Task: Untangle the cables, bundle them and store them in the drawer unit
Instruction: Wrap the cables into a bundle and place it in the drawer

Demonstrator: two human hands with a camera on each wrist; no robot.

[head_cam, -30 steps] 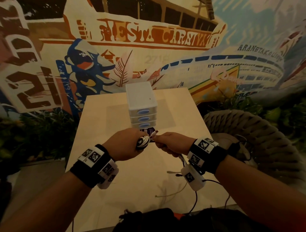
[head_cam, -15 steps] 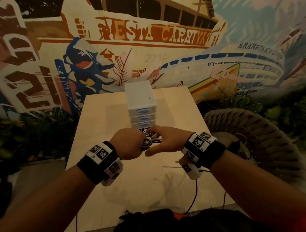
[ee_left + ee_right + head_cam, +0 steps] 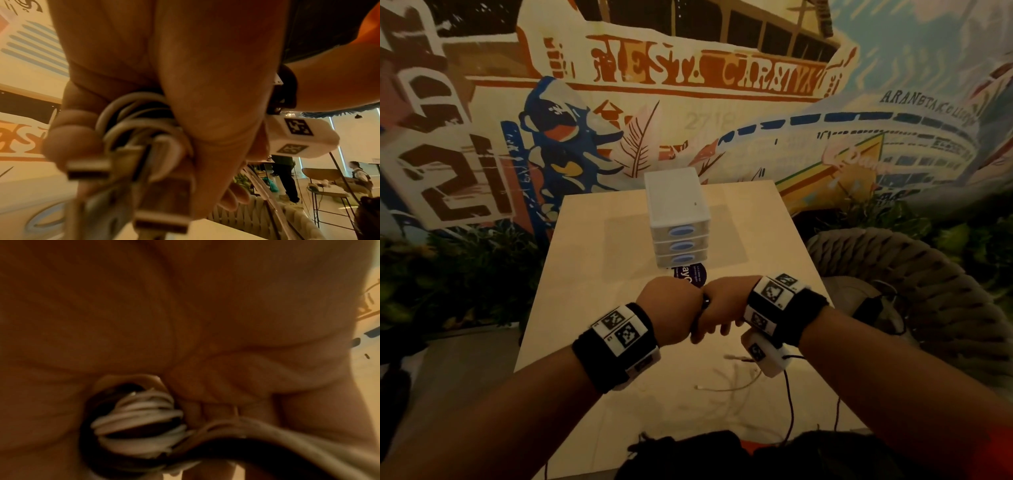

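Over the middle of the table, my left hand (image 3: 671, 308) and right hand (image 3: 722, 310) are pressed together as fists. Between them they hide the cable bundle, of which only a dark sliver (image 3: 705, 302) shows in the head view. In the left wrist view my left fingers (image 3: 68, 141) curl round the coiled white cables (image 3: 139, 123), and USB plugs (image 3: 88, 168) stick out below. The right wrist view shows the white and dark coil (image 3: 139, 423) under my curled right fingers, with a strand (image 3: 267, 431) running off right. The white three-drawer unit (image 3: 674, 219) stands behind the hands, drawers closed.
A loose pale cable (image 3: 729, 387) lies on the light wooden table (image 3: 585, 274) near its front edge, beside thin black leads (image 3: 789, 404). A purple round card (image 3: 688, 274) lies in front of the drawer unit. A woven chair (image 3: 911, 274) stands to the right.
My right hand has moved in from pulling a strand and closed against the left hand. The bundle that showed between the hands is now covered.
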